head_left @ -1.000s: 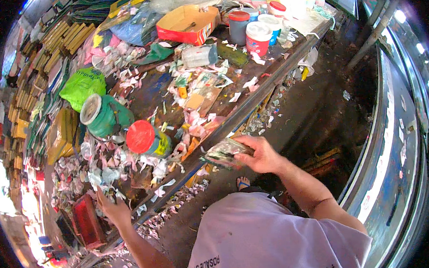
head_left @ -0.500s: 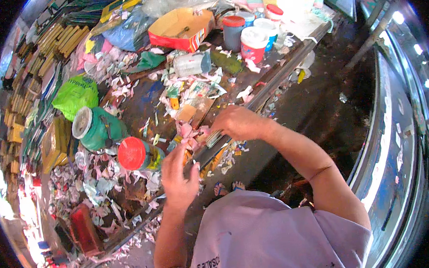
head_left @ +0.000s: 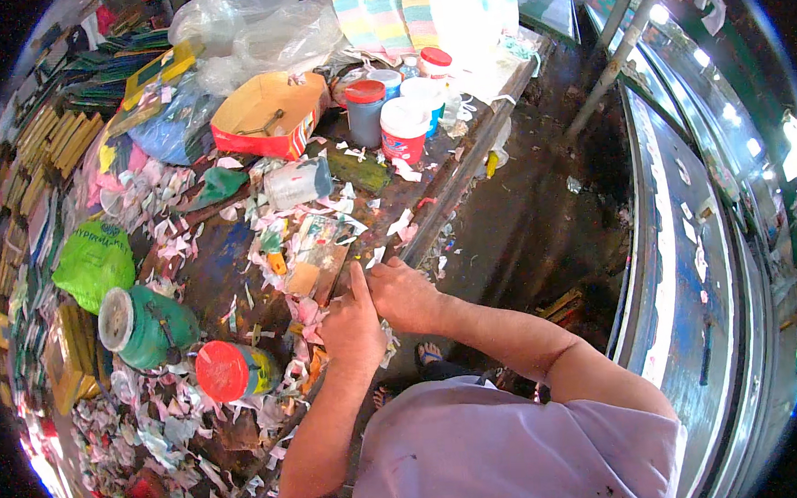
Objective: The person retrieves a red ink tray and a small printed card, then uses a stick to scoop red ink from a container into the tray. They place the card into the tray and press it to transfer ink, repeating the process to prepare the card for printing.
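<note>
My left hand (head_left: 356,328) and my right hand (head_left: 405,295) meet at the near edge of the cluttered table (head_left: 169,261). The left one has its fingers curled, with one digit pointing up beside the right hand's fingertips. My right hand is closed as well, its knuckles upward. Whatever lies between them is hidden. Just beyond is a small flat board (head_left: 319,253) with a tan patch, among pink and white scraps (head_left: 307,315). Left of my left hand lies a container with a red lid (head_left: 223,371), and past it a green jar (head_left: 146,327).
Farther back are a red-sided cardboard tray (head_left: 262,134), a whitish container on its side (head_left: 294,182) and several paint tubs (head_left: 403,127). A bright green bag (head_left: 93,265) sits at the left, near stacked wooden frames (head_left: 60,145). Beyond the table edge, the dark floor (head_left: 532,215) runs to long rails (head_left: 679,261).
My hands have come together from being apart; the right has moved down and left to meet the left. The view has shifted, so the table items appear lower and farther left.
</note>
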`<act>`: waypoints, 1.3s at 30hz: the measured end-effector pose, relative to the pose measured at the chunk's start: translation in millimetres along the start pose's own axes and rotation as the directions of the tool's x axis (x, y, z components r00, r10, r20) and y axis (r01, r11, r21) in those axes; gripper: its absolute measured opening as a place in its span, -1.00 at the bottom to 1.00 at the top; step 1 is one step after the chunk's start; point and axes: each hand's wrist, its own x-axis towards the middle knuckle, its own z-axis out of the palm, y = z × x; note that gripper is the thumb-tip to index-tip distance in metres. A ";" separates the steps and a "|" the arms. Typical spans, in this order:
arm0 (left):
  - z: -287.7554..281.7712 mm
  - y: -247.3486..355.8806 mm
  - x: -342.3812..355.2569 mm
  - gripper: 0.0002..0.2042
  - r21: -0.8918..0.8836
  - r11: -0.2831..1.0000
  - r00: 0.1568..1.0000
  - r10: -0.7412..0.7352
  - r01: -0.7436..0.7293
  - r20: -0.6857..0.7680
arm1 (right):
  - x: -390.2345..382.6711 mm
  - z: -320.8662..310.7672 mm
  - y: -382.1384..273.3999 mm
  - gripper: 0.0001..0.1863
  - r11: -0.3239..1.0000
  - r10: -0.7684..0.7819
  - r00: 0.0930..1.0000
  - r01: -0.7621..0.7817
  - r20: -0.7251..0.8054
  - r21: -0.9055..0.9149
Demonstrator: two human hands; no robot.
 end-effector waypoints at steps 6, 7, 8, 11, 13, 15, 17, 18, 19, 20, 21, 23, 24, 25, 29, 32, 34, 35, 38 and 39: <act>13.3 0.8 10.8 0.09 -0.115 0.993 0.999 0.019 -0.025 -0.050 | 1.4 1.7 21.4 -0.86 0.991 -0.131 0.991 0.131 -0.021 0.019; 15.8 1.5 15.3 0.09 -0.153 0.988 0.999 0.004 -0.010 -0.036 | 1.1 1.8 27.9 -0.86 0.986 -0.167 0.986 0.167 -0.029 0.024; 18.4 4.2 18.7 0.07 -0.166 0.986 0.999 -0.004 -0.001 -0.034 | 0.7 2.1 35.6 -0.85 0.983 -0.176 0.984 0.177 -0.026 0.050; 25.1 15.7 38.0 0.06 -0.154 0.985 0.991 0.066 -0.083 -0.115 | -2.4 3.0 66.0 -0.84 0.973 -0.211 0.977 0.210 0.007 0.100; 30.8 30.0 53.2 0.06 -0.150 0.987 0.994 0.044 -0.059 -0.100 | -5.9 3.6 90.3 -0.81 0.968 -0.193 0.980 0.197 -0.044 0.155; 38.5 45.7 73.0 0.06 -0.120 0.992 0.998 0.016 -0.023 -0.055 | -9.6 4.8 116.9 -0.76 0.976 -0.190 0.981 0.192 -0.034 0.101; 47.0 62.2 99.1 0.08 -0.137 0.991 1.000 0.001 -0.005 -0.029 | -12.2 5.6 148.7 -0.85 0.974 -0.153 0.986 0.161 -0.062 0.157; 51.2 73.0 112.7 0.08 -0.139 0.990 1.000 -0.010 0.007 -0.025 | -13.4 5.6 166.9 -0.85 0.972 -0.171 0.984 0.176 -0.048 0.155; 54.8 83.9 126.5 0.09 -0.144 0.990 0.999 -0.015 0.008 -0.048 | -14.5 5.4 186.0 -0.84 0.972 -0.181 0.982 0.188 -0.060 0.144; 58.5 94.5 141.4 0.10 -0.127 0.992 0.998 -0.001 -0.007 -0.064 | -15.8 5.3 205.4 -0.83 0.962 -0.215 0.975 0.220 -0.050 0.160; 61.6 104.1 155.5 0.10 -0.119 0.993 0.999 0.007 -0.012 -0.038 | -17.0 5.1 224.7 -0.82 0.955 -0.238 0.969 0.246 -0.063 0.167; 68.2 120.6 182.7 0.09 -0.100 0.995 0.999 -0.002 0.006 0.034 | -19.7 4.1 261.4 -0.79 0.950 -0.258 0.965 0.262 -0.047 0.169; 73.1 129.2 197.4 0.08 -0.117 0.993 1.000 0.015 -0.014 0.006 | -20.9 3.2 278.1 -0.78 0.954 -0.250 0.968 0.249 -0.014 0.167; 78.0 137.7 211.6 0.07 -0.121 0.992 0.999 0.032 -0.035 -0.026 | -21.9 2.1 292.9 -0.77 0.956 -0.257 0.966 0.247 0.043 0.159; 86.3 148.5 228.9 0.03 -0.079 0.995 0.998 0.059 -0.061 -0.019 | -23.5 0.3 321.4 -0.74 0.931 -0.318 0.948 0.316 -0.020 0.183; 83.5 133.5 206.5 0.00 -0.053 0.993 0.992 0.106 -0.110 -0.064 | -22.2 4.1 303.5 -0.73 0.935 -0.330 0.943 0.321 0.041 0.154; 78.8 116.7 179.6 -0.03 -0.039 0.991 0.987 0.123 -0.127 -0.100 | -20.1 9.1 272.8 -0.72 0.915 -0.381 0.924 0.374 0.018 0.150; 74.9 104.7 162.1 -0.05 -0.022 0.990 0.983 0.132 -0.136 -0.127 | -18.7 11.8 252.3 -0.75 0.906 -0.380 0.923 0.386 -0.065 0.176; 57.1 63.9 101.9 -0.11 0.017 0.995 0.991 0.097 -0.095 -0.096 | -12.2 18.4 178.4 -0.83 0.921 -0.379 0.924 0.382 -0.058 0.073; 49.6 50.4 81.4 -0.13 0.045 0.997 0.997 0.061 -0.060 -0.041 | -9.2 20.0 151.7 -0.84 0.905 -0.371 0.906 0.402 -0.203 0.138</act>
